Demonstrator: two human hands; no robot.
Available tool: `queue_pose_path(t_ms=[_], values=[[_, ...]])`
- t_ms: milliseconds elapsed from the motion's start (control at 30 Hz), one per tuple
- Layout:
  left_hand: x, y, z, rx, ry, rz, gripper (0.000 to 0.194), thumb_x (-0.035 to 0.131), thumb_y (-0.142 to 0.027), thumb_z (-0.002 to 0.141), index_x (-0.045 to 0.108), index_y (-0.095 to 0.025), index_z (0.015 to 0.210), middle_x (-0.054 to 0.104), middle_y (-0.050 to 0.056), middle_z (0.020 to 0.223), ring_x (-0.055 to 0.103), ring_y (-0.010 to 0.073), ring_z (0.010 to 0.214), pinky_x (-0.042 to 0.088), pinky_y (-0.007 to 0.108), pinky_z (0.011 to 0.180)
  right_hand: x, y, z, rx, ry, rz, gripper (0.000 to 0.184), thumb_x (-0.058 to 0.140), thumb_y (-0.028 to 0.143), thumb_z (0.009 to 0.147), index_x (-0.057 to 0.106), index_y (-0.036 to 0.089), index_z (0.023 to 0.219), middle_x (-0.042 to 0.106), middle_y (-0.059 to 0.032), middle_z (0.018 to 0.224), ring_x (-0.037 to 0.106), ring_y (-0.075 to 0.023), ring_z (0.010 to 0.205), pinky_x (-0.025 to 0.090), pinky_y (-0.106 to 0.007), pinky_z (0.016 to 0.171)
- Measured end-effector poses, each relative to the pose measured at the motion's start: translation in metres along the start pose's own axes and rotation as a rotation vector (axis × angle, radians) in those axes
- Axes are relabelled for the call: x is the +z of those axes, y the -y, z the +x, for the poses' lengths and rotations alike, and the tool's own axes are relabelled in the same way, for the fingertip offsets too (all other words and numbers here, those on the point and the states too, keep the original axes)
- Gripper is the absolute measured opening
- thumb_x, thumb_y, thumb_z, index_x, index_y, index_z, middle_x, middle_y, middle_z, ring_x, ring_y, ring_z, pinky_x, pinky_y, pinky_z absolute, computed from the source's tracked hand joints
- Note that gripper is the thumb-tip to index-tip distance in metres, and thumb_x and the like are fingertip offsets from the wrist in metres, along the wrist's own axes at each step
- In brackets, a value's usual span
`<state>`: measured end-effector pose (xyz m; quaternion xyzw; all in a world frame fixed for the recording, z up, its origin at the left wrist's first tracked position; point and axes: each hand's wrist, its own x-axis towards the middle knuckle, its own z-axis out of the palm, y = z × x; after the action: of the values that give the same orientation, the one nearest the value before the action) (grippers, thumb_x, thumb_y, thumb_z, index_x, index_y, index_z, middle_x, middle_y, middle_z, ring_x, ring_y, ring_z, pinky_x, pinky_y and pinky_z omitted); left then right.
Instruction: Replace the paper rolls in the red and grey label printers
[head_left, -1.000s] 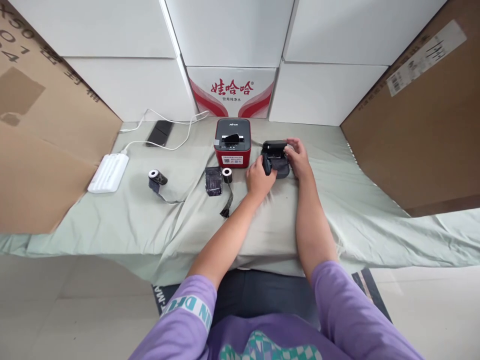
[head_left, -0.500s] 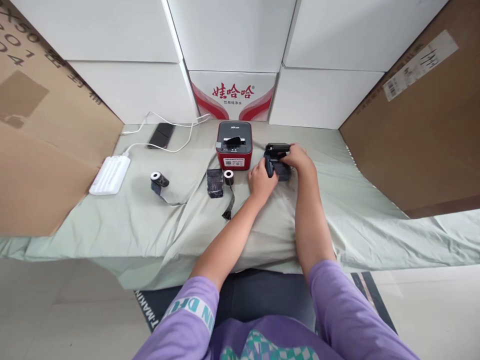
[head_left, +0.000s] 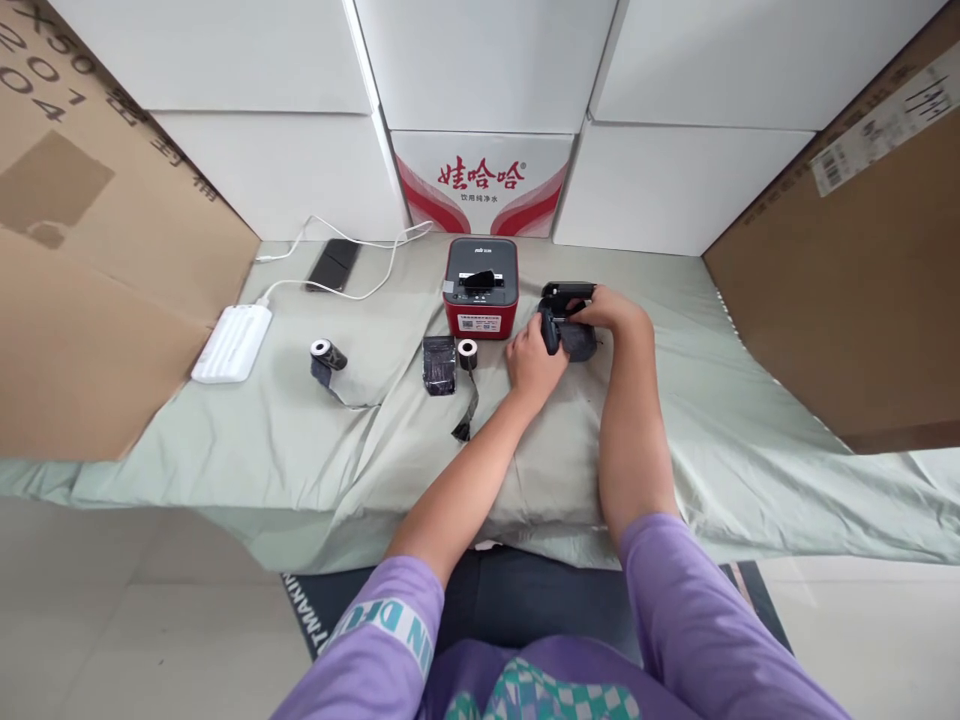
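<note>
A small black device with an opened-up part (head_left: 568, 292), which looks like a portable printer, lies on the cloth right of the red and black receipt printer (head_left: 481, 285). My left hand (head_left: 534, 365) is closed around its left end. My right hand (head_left: 616, 308) grips its right side from above, fingertips partly hidden. Below it, between my hands, is a dark sheet or roll (head_left: 579, 342) whose kind I cannot make out. Nearest on the left are a small roll (head_left: 468, 354) with a dark strip trailing off it and a dark wrapped flat packet (head_left: 439, 366).
Farther left lie another dark roll with a loose tail (head_left: 330, 355), a phone (head_left: 334, 264) and a white power bank (head_left: 232, 343) with a white cable (head_left: 337, 294). White boxes (head_left: 480, 185) line the back. Cardboard boxes stand at the left (head_left: 112, 320) and right (head_left: 847, 300).
The whole view has shifted, so things on the table appear slightly farther right. Both hands stay on the black device, with only slight finger movement.
</note>
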<state>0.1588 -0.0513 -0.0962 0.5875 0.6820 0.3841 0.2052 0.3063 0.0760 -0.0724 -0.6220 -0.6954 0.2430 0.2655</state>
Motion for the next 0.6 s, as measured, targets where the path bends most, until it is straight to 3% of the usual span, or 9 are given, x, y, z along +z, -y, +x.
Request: queue_pose_path(t_ms=[133, 267, 400, 600], values=[[0.000, 0.000, 0.000, -0.001, 0.006, -0.011, 0.056, 0.066, -0.029, 0.088, 0.051, -0.021, 0.142, 0.071, 0.010, 0.133, 0.063, 0.0276, 0.127, 0.043, 0.041, 0.112, -0.003, 0.003, 0.004, 0.094, 0.150, -0.097, 0.023, 0.085, 0.017, 0.052, 0.069, 0.024, 0.067, 0.063, 0.0000, 0.063, 0.061, -0.0206, 0.072, 0.054, -0.036, 0.081], [0.000, 0.001, 0.001, -0.003, 0.005, -0.027, 0.055, 0.064, -0.028, 0.089, 0.051, -0.020, 0.142, 0.069, 0.011, 0.136, 0.061, 0.0273, 0.131, 0.042, 0.041, 0.113, -0.006, 0.004, 0.004, 0.011, 0.239, -0.049, 0.017, 0.080, 0.016, 0.057, 0.070, 0.021, 0.071, 0.063, 0.0022, 0.065, 0.056, -0.0174, 0.071, 0.053, -0.038, 0.084], [-0.001, 0.001, 0.001, -0.028, 0.014, -0.026, 0.054, 0.064, -0.028, 0.090, 0.051, -0.022, 0.142, 0.069, 0.011, 0.136, 0.061, 0.0275, 0.131, 0.042, 0.042, 0.113, -0.009, 0.009, 0.000, -0.021, 0.234, 0.016, 0.014, 0.078, 0.012, 0.059, 0.072, 0.020, 0.069, 0.067, 0.0016, 0.068, 0.060, -0.0188, 0.076, 0.053, -0.039, 0.089], [-0.003, -0.001, 0.001, -0.014, 0.004, -0.047, 0.052, 0.063, -0.027, 0.091, 0.052, -0.021, 0.141, 0.069, 0.011, 0.136, 0.062, 0.0265, 0.130, 0.043, 0.041, 0.112, -0.011, 0.017, -0.001, 0.120, 0.241, -0.001, 0.028, 0.080, 0.001, 0.053, 0.075, 0.026, 0.066, 0.069, 0.0027, 0.065, 0.066, -0.0246, 0.083, 0.053, -0.043, 0.092]])
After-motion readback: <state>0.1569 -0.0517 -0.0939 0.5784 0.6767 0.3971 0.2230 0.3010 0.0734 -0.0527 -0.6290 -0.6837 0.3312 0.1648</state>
